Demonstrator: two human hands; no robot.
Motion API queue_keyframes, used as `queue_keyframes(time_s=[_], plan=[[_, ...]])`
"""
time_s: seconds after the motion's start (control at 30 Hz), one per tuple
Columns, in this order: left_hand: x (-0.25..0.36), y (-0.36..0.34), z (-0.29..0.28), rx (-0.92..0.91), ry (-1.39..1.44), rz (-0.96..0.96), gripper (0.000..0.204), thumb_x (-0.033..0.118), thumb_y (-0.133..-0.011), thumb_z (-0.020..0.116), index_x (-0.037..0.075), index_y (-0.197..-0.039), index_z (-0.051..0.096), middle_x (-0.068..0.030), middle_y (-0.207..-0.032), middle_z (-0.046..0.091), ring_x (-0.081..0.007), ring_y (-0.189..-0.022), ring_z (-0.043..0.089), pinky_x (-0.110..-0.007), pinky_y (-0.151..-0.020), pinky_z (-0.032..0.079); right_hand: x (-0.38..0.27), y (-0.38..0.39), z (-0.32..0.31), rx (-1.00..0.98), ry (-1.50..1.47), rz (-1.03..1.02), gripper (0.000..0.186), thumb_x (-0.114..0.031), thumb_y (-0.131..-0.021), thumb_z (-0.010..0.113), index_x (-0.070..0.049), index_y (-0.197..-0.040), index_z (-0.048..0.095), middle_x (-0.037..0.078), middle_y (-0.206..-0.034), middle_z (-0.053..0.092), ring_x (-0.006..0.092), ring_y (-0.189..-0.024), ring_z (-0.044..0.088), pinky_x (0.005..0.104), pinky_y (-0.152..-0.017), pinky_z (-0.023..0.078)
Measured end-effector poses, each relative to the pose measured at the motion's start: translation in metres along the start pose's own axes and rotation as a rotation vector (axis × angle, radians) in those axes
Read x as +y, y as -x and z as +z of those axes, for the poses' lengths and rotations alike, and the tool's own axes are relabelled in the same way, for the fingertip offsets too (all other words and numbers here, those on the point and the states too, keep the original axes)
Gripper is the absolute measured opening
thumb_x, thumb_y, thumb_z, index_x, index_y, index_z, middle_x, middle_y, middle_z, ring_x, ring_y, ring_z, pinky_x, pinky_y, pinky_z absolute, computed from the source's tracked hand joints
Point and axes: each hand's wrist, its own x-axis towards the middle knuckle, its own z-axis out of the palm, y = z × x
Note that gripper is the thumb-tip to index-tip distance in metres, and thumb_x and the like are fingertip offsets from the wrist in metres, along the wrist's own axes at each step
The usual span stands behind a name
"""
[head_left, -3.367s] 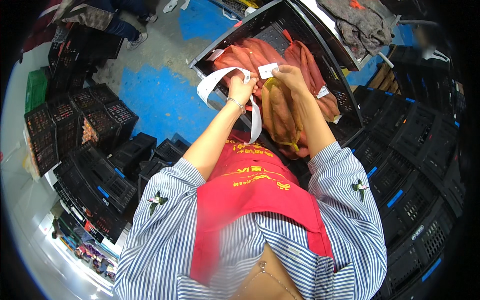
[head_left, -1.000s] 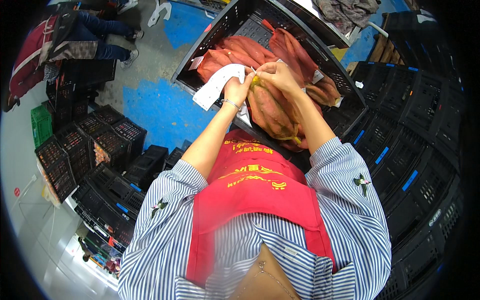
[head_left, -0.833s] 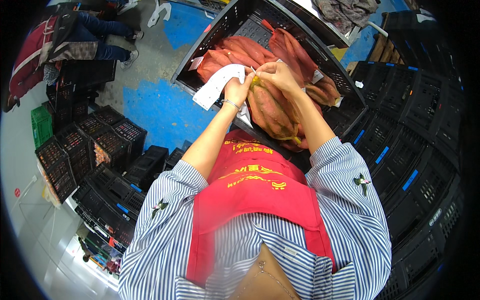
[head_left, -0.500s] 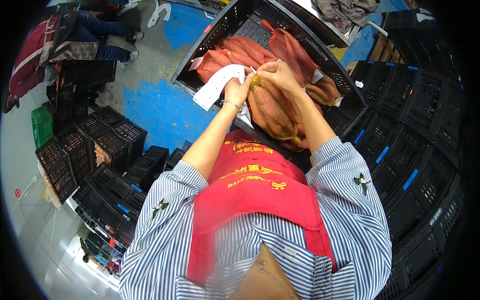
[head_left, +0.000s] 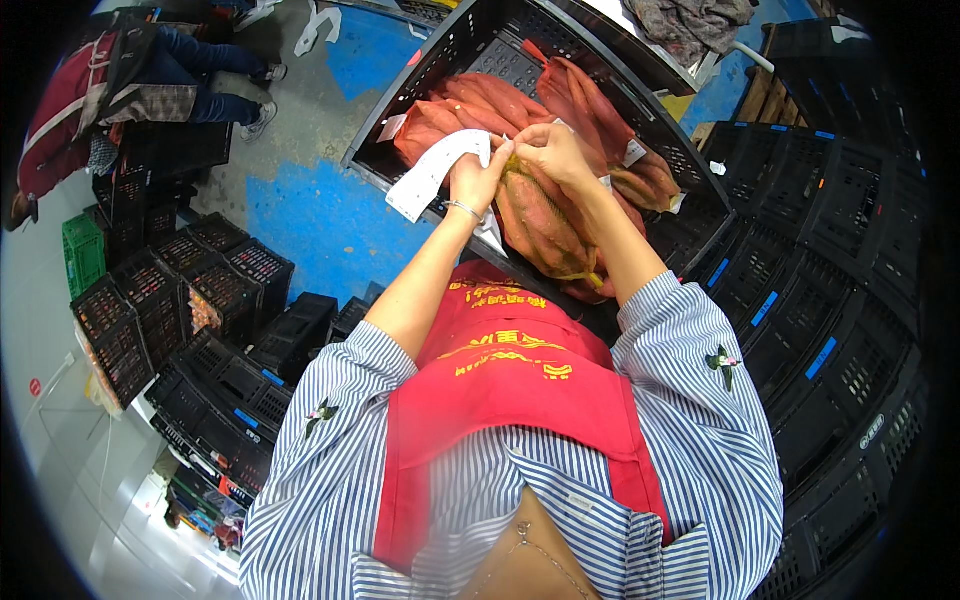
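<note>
Both hands pinched shut at the bag (head_left: 540,215) top: left hand (head_left: 475,180) held a paper strip (head_left: 432,172), right hand (head_left: 545,150) the mesh neck; tagged bags at 12 o'clock in the crate (head_left: 440,55), this one not finished

Netted bag of reddish sweet potatoes (head_left: 540,215), upright at crate edge, white label strip (head_left: 432,175) curling left

Both hands met over a black plastic crate (head_left: 470,40) of reddish-orange net bags. The left hand (head_left: 474,178) gripped a long white paper strip (head_left: 432,172) that trailed off to the left, its fingertips pinching at the top of the nearest net bag of sweet potatoes (head_left: 540,225). The right hand (head_left: 545,150) was closed on the same bunched top, touching the left. More filled bags (head_left: 470,100) lay behind in the crate. Stacks of empty black crates (head_left: 830,300) stood at the right, others (head_left: 190,300) on the blue-painted floor (head_left: 320,225) at the left.
</note>
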Motion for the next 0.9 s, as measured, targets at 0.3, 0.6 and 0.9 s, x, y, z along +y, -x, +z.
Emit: queue_keyframes(time_s=[0.3, 0.6, 0.9], plan=[[-0.001, -0.002, 0.006, 0.053, -0.525, -0.025, 0.029, 0.029, -0.091, 0.064, 0.000, -0.092, 0.069, -0.0179, -0.081, 0.069, -0.0342, -0.078, 0.068, -0.040, -0.074, 0.051, 0.020, -0.006, 0.003, -0.013, -0.022, -0.034, 0.019, -0.017, -0.079, 0.070, 0.000, -0.087, 0.072, 0.005, -0.079, 0.072, 0.0100, -0.073, 0.066, 0.0253, -0.070, 0.051], [-0.028, -0.010, -0.001, 0.048, 0.003, -0.052, 0.016, 0.014, -0.093, 0.062, -0.001, -0.085, 0.063, -0.0023, -0.073, 0.061, -0.0113, -0.067, 0.058, -0.029, -0.062, 0.047, 0.015, -0.003, 0.012, -0.025, -0.007, -0.027, 0.023, -0.024, -0.082, 0.073, -0.002, -0.088, 0.071, 0.006, -0.081, 0.072, 0.0128, -0.075, 0.068, 0.0284, -0.072, 0.052], [-0.003, -0.007, -0.095, 0.370, 0.990, -0.253, 0.013, -0.005, -0.082, 0.061, 0.003, -0.092, 0.058, -0.0065, -0.080, 0.062, -0.0119, -0.061, 0.057, -0.025, -0.048, 0.044, -0.013, 0.013, 0.031, 0.139, 0.385, -0.013, 0.015, -0.024, -0.081, 0.070, -0.010, -0.088, 0.071, 0.009, -0.080, 0.070, 0.0247, -0.077, 0.069, 0.0388, -0.071, 0.052]])
